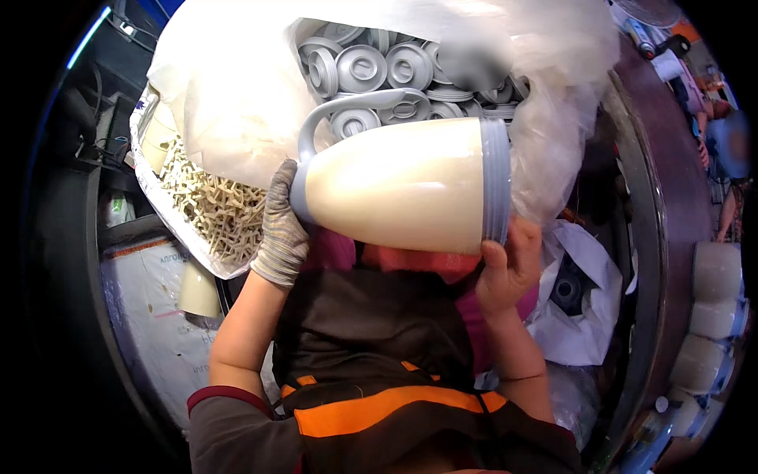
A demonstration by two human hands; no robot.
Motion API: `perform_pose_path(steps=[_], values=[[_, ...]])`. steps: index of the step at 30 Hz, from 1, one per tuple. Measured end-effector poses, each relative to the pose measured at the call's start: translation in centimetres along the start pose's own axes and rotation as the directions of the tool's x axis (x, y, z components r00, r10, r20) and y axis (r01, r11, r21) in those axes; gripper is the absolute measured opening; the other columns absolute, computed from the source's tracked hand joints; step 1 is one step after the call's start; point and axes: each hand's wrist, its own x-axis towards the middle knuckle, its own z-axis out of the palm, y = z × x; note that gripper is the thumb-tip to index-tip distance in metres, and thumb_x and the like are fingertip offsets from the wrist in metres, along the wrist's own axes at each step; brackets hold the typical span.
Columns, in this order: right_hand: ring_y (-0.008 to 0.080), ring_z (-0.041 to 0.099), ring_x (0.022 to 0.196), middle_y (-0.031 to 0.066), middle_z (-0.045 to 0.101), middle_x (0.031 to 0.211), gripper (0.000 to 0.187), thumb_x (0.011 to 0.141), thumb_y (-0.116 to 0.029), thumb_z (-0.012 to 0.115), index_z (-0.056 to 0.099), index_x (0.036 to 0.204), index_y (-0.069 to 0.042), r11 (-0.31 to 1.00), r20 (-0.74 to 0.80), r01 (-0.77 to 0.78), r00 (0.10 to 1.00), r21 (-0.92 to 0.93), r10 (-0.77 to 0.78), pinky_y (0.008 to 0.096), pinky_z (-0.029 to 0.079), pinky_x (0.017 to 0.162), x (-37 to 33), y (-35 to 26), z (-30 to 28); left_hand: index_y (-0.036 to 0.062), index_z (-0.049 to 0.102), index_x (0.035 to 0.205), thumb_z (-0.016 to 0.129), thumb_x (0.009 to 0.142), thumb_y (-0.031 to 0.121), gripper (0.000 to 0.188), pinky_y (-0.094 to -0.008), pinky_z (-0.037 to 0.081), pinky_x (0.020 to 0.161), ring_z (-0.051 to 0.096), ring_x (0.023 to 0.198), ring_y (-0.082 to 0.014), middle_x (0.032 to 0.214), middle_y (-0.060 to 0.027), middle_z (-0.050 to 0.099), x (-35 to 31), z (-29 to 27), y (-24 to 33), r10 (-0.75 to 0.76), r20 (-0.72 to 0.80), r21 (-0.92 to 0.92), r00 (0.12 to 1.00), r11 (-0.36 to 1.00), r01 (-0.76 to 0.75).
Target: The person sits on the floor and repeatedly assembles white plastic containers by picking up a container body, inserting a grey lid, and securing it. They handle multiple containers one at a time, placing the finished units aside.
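Note:
A cream thermos jug [395, 183] lies on its side in the air in front of my body. Its grey handle [347, 107] curves up at the left end, and a ribbed grey collar [496, 182] rings the right end. My left hand [283, 229], in a striped grey knit glove, is closed against the grey left end below the handle. My bare right hand [512, 265] grips the lower edge of the ribbed collar with thumb and bent fingers. Behind the jug, many grey round lids [361, 69] fill a clear plastic bag [553, 134].
At the left, a white sack [150, 186] holds small cream plastic pieces [209, 205]. A cream cylinder [199, 291] stands below it. Beyond a dark ledge [643, 229], cream jugs [714, 272] are lined up at the far right. Another person [728, 142] is at the upper right.

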Motion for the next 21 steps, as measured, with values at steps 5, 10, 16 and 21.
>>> perform_pose_path(steps=[5, 10, 16, 21], values=[[0.0244, 0.052, 0.101, 0.0140, 0.050, 0.111, 0.033, 0.085, -0.026, 0.065, 0.066, 0.102, 0.002, 0.985, 0.038, 0.104, 0.993, 0.138, -0.110, 0.0402, 0.042, 0.092, -2.3, -1.7, -2.0, 0.0019, 0.059, 0.110, 0.063, 0.085, 0.034, 0.041, -0.0394, 0.051, 0.083, 0.063, 0.090, -0.0254, 0.102, -0.0133, 0.066, -1.4, -1.8, -1.9, -0.020, -0.011, -0.054, 1.000, 0.998, 0.019], [0.0249, 0.049, 0.113, 0.0163, 0.045, 0.129, 0.049, 0.083, -0.026, 0.064, 0.054, 0.126, -0.005, 0.977, 0.183, -0.204, 0.965, 0.061, 0.189, 0.0369, 0.041, 0.094, -0.9, -3.6, -5.1, 0.0038, 0.059, 0.110, 0.060, 0.087, 0.035, 0.039, -0.0378, 0.051, 0.083, 0.063, 0.088, -0.0239, 0.100, -0.0112, 0.066, -4.3, -1.3, -1.5, -0.008, 0.073, 0.035, 0.997, 0.999, 0.006], [0.0222, 0.053, 0.106, 0.0138, 0.053, 0.121, 0.068, 0.065, -0.020, 0.073, 0.052, 0.128, -0.006, 0.978, 0.342, -0.205, 0.918, -0.028, 0.202, 0.0307, 0.045, 0.084, -1.1, -3.5, -8.0, 0.0036, 0.055, 0.116, 0.058, 0.089, 0.035, 0.042, -0.0363, 0.051, 0.082, 0.062, 0.093, -0.0218, 0.106, -0.0111, 0.063, -5.4, -1.5, -1.6, -0.053, 0.164, 0.075, 0.985, 0.996, 0.041], [0.0235, 0.054, 0.099, 0.0130, 0.053, 0.115, 0.070, 0.059, -0.028, 0.072, 0.055, 0.123, -0.004, 0.998, 0.231, 0.034, 0.973, -0.045, -0.023, 0.0308, 0.044, 0.082, -2.4, -2.9, -8.7, 0.0027, 0.054, 0.118, 0.057, 0.089, 0.033, 0.042, -0.0388, 0.049, 0.089, 0.060, 0.099, -0.0237, 0.110, -0.0128, 0.063, -4.8, -2.2, -2.3, -0.171, 0.210, -0.028, 0.963, 0.983, 0.181]])
